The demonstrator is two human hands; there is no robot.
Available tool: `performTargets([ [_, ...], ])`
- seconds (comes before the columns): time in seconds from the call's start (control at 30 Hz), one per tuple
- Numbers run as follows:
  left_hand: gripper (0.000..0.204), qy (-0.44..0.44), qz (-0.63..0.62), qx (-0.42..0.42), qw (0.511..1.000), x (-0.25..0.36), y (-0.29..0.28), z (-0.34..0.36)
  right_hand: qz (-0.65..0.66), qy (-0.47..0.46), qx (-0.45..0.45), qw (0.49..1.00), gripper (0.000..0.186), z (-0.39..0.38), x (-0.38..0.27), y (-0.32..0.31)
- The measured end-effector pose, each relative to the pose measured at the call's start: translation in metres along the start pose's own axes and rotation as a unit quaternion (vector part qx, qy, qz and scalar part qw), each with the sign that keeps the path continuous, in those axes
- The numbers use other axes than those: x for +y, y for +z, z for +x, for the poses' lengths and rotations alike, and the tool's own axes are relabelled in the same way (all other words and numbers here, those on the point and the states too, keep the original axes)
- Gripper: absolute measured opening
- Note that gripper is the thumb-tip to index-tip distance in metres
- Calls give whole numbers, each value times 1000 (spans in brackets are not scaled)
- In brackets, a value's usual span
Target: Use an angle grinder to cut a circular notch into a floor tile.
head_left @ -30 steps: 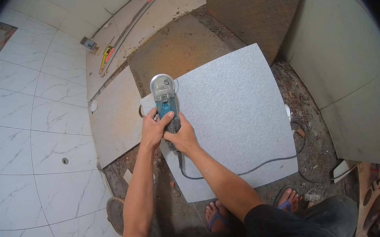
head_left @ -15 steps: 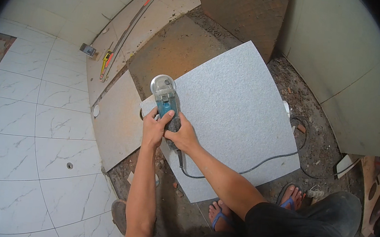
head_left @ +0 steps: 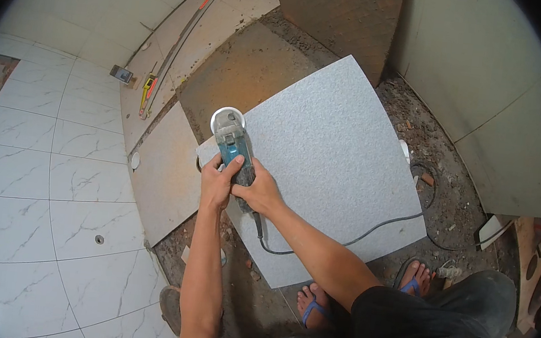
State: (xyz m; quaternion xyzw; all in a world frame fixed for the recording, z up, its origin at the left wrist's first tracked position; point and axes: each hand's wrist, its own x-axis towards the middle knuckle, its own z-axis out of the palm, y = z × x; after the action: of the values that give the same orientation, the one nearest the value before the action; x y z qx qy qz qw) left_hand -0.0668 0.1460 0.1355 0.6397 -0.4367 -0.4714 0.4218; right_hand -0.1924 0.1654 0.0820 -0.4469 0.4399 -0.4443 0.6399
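Note:
A teal and grey angle grinder [head_left: 233,144] with a disc at its head is held over the left edge of a large speckled pale-grey tile [head_left: 327,135]. My left hand [head_left: 217,183] grips the grinder's body from the left, thumb across its top. My right hand [head_left: 256,190] is closed on the rear part of the handle, from which a black power cord [head_left: 369,235] loops over the tile to the right. Behind the grinder lies a rust-stained slab [head_left: 242,57], and a beige tile [head_left: 161,177] lies to the left.
A long metal straightedge [head_left: 185,41], a yellow measuring tool [head_left: 149,82] and a small grey device [head_left: 121,74] sit at the upper left. A white marbled tiled wall [head_left: 13,171] is on the left, a brown panel [head_left: 339,14] at the back, rubble [head_left: 405,107] beside the tile.
The view has shifted slightly, the surroundings sliding in the picture. Both hands keep their grip on the grinder, which stays at nearly the same place over the tile's left edge.

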Motion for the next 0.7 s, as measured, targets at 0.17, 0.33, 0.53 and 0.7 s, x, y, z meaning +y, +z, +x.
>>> performTargets([
  [0.17, 39, -7, -17, -6, 1000, 1, 4, -2, -18, 9, -9, 1000, 67, 1, 1, -6],
  [0.33, 39, -5, -29, -4, 1000, 0, 3, -3, -8, 13, -11, 1000, 67, -1, -2, -6],
  [0.53, 40, -4, -28, -7, 1000, -5, 0, 0, -18, 16, -7, 1000, 68, -1, 0, -4],
  [0.7, 41, -7, -25, -11, 1000, -5, -1, -2, -25, 29, -10, 999, 69, -4, 0, -4],
])
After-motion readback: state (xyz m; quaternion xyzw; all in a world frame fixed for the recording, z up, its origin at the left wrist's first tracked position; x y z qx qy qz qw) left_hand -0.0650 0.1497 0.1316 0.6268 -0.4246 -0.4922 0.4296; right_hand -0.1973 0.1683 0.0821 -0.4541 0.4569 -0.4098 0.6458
